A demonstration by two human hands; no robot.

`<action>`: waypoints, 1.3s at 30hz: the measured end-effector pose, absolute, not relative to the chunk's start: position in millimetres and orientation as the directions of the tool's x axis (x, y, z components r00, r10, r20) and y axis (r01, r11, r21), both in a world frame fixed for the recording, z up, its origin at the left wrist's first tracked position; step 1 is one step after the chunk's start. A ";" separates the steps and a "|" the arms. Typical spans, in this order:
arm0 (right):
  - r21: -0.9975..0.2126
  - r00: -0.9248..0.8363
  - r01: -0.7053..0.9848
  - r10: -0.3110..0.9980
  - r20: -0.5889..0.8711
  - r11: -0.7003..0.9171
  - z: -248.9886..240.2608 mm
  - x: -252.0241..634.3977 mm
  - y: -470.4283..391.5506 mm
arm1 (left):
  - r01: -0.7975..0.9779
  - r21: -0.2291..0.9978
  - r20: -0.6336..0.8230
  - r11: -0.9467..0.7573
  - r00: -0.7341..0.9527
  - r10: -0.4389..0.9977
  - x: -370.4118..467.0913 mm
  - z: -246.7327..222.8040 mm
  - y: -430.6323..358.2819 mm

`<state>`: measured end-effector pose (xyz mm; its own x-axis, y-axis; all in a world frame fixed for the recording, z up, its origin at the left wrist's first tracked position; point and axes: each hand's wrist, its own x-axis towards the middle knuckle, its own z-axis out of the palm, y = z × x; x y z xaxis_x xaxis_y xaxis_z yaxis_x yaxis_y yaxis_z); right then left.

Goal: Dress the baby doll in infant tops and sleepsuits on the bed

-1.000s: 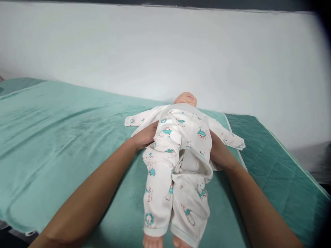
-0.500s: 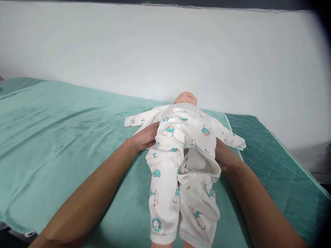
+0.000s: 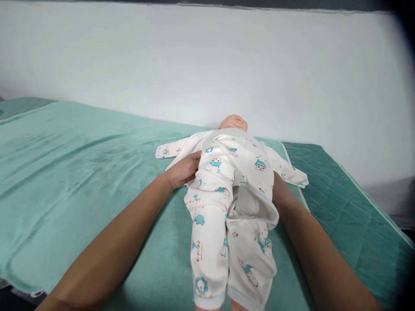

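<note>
A baby doll (image 3: 232, 122) lies on its back, head toward the wall, in a white printed top (image 3: 170, 149) and white printed baby pants (image 3: 209, 246). The pants are drawn high over the torso and gape at the open crotch. My left hand (image 3: 185, 169) is at the left side of the waist, fingers curled in at the edge of the pants, partly hidden by the cloth. On the other side my right hand (image 3: 281, 192) reaches behind the doll's waist; the pants hide its fingers. The sleeves stretch out to both sides.
A light green velvety sheet (image 3: 81, 185) covers the bed beneath the doll. To the right shows a darker green quilted pad (image 3: 343, 190). A white wall (image 3: 194, 65) rises just behind the doll's head.
The pants and the doll's legs have shifted slightly to the right. My right hand has slid a little further behind the waist; my left hand has stayed nearly in place.
</note>
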<state>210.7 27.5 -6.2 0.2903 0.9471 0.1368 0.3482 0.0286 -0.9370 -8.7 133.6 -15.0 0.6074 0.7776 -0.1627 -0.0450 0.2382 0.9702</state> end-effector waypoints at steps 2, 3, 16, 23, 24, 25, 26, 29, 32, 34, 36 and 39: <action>-0.933 0.339 0.357 0.936 0.090 -0.040 -5.6 210.2 28.2 | -0.017 0.970 -0.189 0.244 0.580 0.792 -7.2 -15.1 134.0; -0.935 0.351 0.346 0.935 0.055 -0.075 -5.5 209.8 28.6 | -0.010 0.968 -0.200 0.249 0.566 0.799 -6.4 -15.5 134.3; -0.992 0.249 0.118 0.969 -0.001 -0.032 -27.9 214.1 32.9 | -0.092 0.968 -0.153 0.233 0.519 0.841 -5.7 -17.5 139.1; -0.994 0.288 0.098 0.957 -0.008 -0.038 -34.0 220.1 35.5 | -0.126 0.951 -0.166 0.281 0.560 0.812 -6.7 -28.4 148.1; -0.994 0.303 0.095 0.953 -0.018 -0.049 -32.3 219.5 34.8 | -0.127 0.949 -0.172 0.290 0.560 0.810 -6.6 -28.1 147.9; -0.993 0.315 0.107 0.949 -0.022 -0.058 -30.2 218.8 34.1 | -0.127 0.948 -0.174 0.292 0.561 0.809 -6.4 -27.2 147.1; -0.989 0.327 0.133 0.945 -0.014 -0.060 -28.1 218.1 33.5 | -0.125 0.950 -0.170 0.286 0.562 0.810 -6.1 -25.8 145.9; -0.962 0.342 0.269 0.938 0.058 -0.038 -25.5 218.7 33.0 | -0.110 0.963 -0.141 0.245 0.568 0.811 -5.9 -21.8 142.2; -0.936 0.356 0.351 0.928 0.109 -0.024 -30.2 223.9 35.3 | -0.111 0.973 -0.111 0.201 0.540 0.835 -7.7 -21.0 142.6; -0.949 0.364 0.314 0.926 0.095 -0.026 -34.0 227.1 37.3 | -0.142 0.976 -0.082 0.168 0.474 0.877 -10.3 -21.7 145.6; -0.962 0.363 0.272 0.928 0.077 -0.026 -35.4 228.4 38.5 | -0.163 0.979 -0.044 0.123 0.423 0.905 -13.7 -22.0 149.4; -0.945 0.360 0.326 0.927 0.110 -0.015 -32.4 227.8 38.9 | -0.154 0.985 0.014 0.072 0.494 0.869 -18.8 -20.6 153.1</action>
<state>227.8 38.9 -32.4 0.3597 0.9266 0.1096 0.3263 -0.0149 -0.9451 -18.8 153.1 -20.6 0.4942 0.8692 0.0136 -0.1540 0.0722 0.9854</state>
